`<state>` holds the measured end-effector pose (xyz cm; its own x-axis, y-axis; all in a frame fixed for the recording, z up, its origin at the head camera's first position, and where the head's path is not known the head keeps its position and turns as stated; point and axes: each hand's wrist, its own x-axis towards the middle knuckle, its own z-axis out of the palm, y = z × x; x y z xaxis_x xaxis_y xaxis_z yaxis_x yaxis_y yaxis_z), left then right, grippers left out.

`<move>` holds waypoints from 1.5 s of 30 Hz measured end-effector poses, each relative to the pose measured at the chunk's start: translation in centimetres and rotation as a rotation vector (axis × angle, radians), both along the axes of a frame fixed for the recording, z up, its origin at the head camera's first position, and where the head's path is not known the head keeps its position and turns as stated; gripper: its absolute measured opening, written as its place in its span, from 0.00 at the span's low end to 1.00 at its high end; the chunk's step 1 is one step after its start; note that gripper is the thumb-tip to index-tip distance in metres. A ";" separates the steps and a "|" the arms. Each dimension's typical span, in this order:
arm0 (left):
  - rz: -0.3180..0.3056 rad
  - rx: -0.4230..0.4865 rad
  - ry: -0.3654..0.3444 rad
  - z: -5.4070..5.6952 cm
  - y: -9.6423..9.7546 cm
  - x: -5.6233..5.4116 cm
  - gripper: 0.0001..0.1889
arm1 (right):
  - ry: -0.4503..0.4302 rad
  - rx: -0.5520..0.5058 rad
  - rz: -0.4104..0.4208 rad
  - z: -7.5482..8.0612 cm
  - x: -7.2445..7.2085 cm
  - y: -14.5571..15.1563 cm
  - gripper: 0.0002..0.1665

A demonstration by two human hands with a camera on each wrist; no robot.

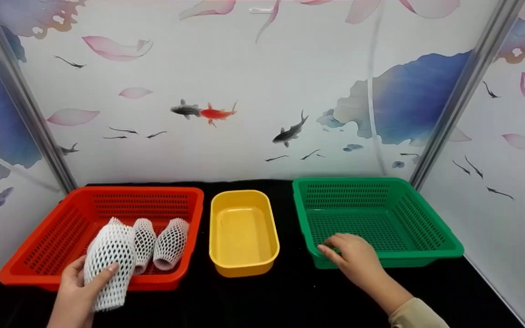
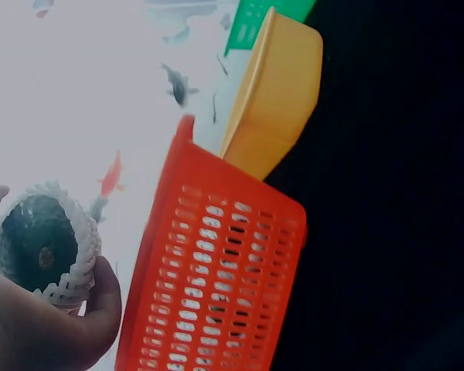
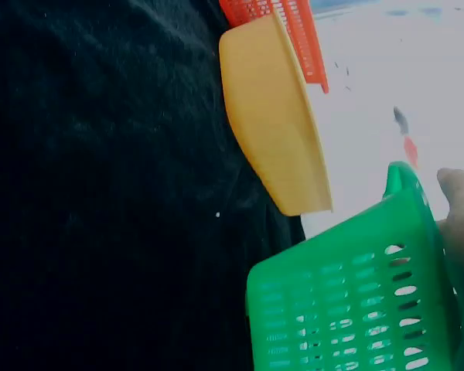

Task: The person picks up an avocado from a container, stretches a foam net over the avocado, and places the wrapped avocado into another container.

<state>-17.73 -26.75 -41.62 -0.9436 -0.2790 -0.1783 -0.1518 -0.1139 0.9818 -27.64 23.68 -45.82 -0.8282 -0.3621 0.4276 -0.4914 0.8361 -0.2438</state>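
A white foam net sleeve (image 1: 111, 259) is gripped in my left hand (image 1: 78, 284), held over the front of the red basket (image 1: 189, 278). The left wrist view looks into its end, where a dark green rounded thing (image 2: 37, 236) with a brownish spot sits inside the sleeve; its kind cannot be told. Two more foam net sleeves (image 1: 171, 243) lie in the red basket behind the held one. My right hand (image 1: 353, 257) is at the near left corner of the green basket (image 1: 445, 253), fingers loosely bent over its rim and holding nothing.
Between the two baskets stands a yellow tub (image 1: 244, 264) with nothing in it. All three containers sit on a black cloth (image 1: 253, 305). White panels (image 1: 262, 150) printed with fish and petals rise behind and on both sides, joined by metal posts (image 1: 467, 86).
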 end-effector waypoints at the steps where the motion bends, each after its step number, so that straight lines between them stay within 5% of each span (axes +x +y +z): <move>1: 0.005 -0.006 -0.006 -0.1 -0.3 0.0 0.48 | 0.003 0.044 -0.012 -0.2 0.0 0.0 0.19; 7: 0.089 -0.053 -0.027 -0.3 -1.6 0.2 0.48 | 0.008 0.233 -0.051 -0.6 0.0 -0.2 0.33; 19: 0.196 -0.182 -0.072 -0.4 -4.7 0.5 0.49 | -0.008 0.279 -0.097 -1.0 -0.3 -0.7 0.37; 30: 0.251 -0.195 -0.034 -0.5 -4.9 -0.3 0.47 | -0.003 0.262 -0.087 -0.5 -0.3 -0.1 0.37; 38: 0.263 -0.645 -0.035 -0.3 -5.6 -0.5 0.50 | -0.029 0.243 -0.090 -0.4 -0.5 -0.6 0.36; 45: 0.273 -0.691 0.028 -0.4 -6.2 -2.0 0.49 | -0.036 0.240 -0.102 -0.4 -0.4 -0.6 0.36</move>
